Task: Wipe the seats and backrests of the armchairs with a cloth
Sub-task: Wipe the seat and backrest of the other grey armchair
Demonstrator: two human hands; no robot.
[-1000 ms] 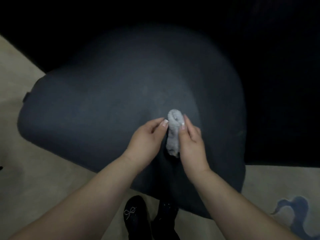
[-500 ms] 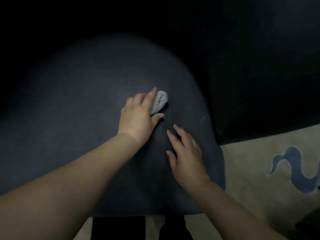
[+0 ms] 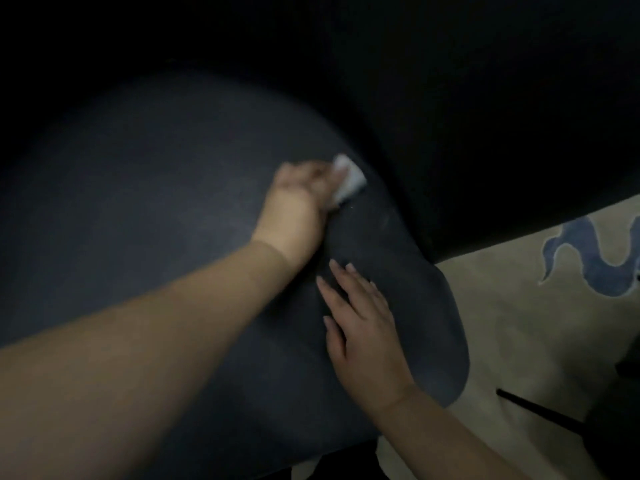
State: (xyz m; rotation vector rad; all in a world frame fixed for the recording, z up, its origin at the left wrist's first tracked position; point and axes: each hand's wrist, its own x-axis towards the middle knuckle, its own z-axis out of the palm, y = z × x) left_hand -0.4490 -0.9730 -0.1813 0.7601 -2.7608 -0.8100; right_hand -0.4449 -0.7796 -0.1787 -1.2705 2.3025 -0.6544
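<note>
A dark grey armchair seat cushion (image 3: 145, 216) fills most of the view. My left hand (image 3: 298, 206) presses a small folded light grey cloth (image 3: 348, 181) onto the cushion near its far right edge; the hand is blurred by motion. My right hand (image 3: 363, 323) lies flat on the cushion's near right part, fingers spread and holding nothing. The dark backrest or side of the armchair (image 3: 467, 116) rises behind and to the right, almost lost in shadow.
A beige carpet (image 3: 519, 323) with a blue wavy pattern (image 3: 595, 265) lies to the right of the chair. A thin black bar (image 3: 540, 410) and a dark object sit at the lower right edge.
The cloth went from both hands into my left hand alone, which has slid it up and to the right across the cushion. My right hand has settled flat on the seat.
</note>
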